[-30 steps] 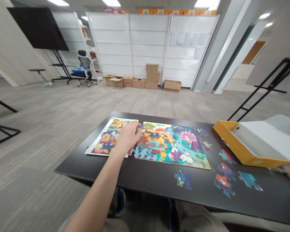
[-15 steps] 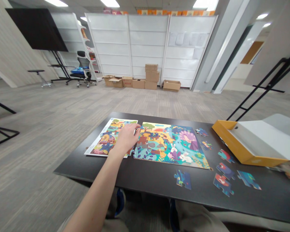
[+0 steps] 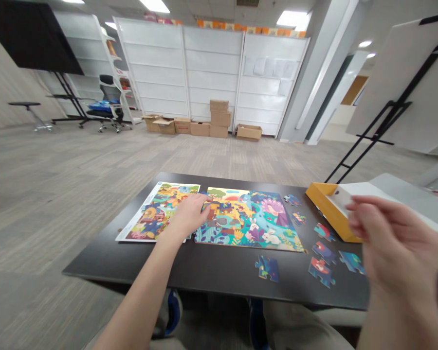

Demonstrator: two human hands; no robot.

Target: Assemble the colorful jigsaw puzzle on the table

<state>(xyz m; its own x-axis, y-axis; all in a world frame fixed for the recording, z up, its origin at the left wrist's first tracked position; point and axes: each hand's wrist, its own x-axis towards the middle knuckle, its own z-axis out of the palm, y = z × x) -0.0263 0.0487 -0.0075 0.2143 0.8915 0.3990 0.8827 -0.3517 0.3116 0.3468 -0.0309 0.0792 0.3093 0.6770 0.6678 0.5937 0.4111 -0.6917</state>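
Observation:
A colourful, partly assembled jigsaw puzzle (image 3: 248, 223) lies on a dark table (image 3: 211, 265). To its left is a printed reference picture (image 3: 153, 211). My left hand (image 3: 188, 216) rests across the seam between the two, with its fingertips down on the puzzle's upper left corner. My right hand (image 3: 394, 243) is raised above the table's right end with its back to me. It is blurred, and I cannot see anything in it. Several loose pieces lie right of the puzzle, among them a blue one (image 3: 266, 268) and a red-and-blue one (image 3: 321, 272).
An open yellow puzzle box (image 3: 324, 204) with a white lid stands at the table's right rear. A whiteboard on a black easel (image 3: 387, 116) stands to the right. Across the carpet are cardboard boxes (image 3: 219, 116), white shelving, an office chair (image 3: 109, 102) and a large dark screen (image 3: 29, 39).
My right hand has come up into view on the right. My left hand stays on the puzzle's upper left corner. The camera has shifted slightly to the right.

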